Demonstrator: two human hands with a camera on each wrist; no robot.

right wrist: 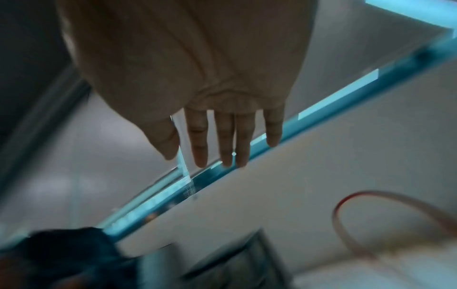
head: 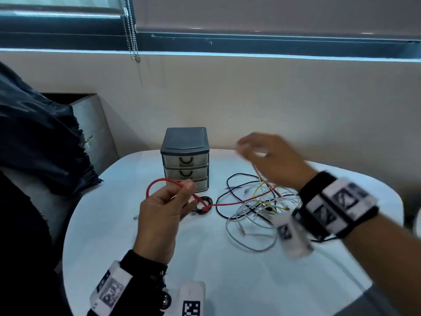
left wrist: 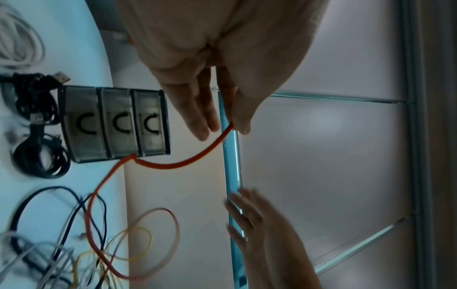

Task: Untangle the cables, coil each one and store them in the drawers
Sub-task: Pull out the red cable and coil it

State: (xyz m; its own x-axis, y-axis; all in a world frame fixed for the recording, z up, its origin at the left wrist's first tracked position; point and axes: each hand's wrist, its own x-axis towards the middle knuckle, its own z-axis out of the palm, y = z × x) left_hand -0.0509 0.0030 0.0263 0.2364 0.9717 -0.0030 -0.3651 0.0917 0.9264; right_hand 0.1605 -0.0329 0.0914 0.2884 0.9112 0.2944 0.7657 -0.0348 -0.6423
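Observation:
My left hand (head: 182, 195) pinches a red braided cable (head: 227, 204) between thumb and fingers, holding a loop of it up in front of the drawer unit (head: 185, 156). In the left wrist view the red cable (left wrist: 173, 166) leaves the left hand (left wrist: 222, 129) and runs down into the tangle. From there it trails right into the tangle of white, yellow and dark cables (head: 257, 206) on the table. My right hand (head: 250, 144) is blurred above the tangle; its fingers (right wrist: 210, 156) are straight and hold nothing. All three drawers (left wrist: 116, 125) are closed.
A coiled black cable (head: 204, 205) lies at the foot of the drawer unit. The white round table (head: 136, 258) stands against a beige wall. A dark cloth (head: 34, 137) and a grey box (head: 91, 115) sit left of it. A blind chain (head: 133, 42) hangs at the window.

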